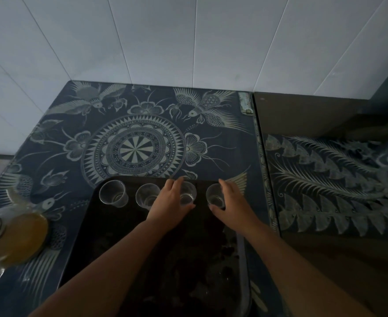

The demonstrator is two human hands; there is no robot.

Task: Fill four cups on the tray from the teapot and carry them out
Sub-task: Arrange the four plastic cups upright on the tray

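A dark tray (124, 243) lies on the patterned table. Along its far edge stand several clear empty cups in a row: the leftmost cup (113, 193), a second cup (146, 195), a third cup (187, 194) and the rightmost cup (214, 195). My left hand (172, 202) is wrapped around the third cup. My right hand (231, 202) grips the rightmost cup from its right side. A glass teapot (12, 236) with amber tea and a clear lid stands at the left edge, off the tray.
The table carries a dark blue cloth (133, 145) with a white mandala and bird pattern. A second cloth-covered surface (332, 184) adjoins on the right, past a seam. White tiled wall (188, 42) runs behind. The table's left edge is near the teapot.
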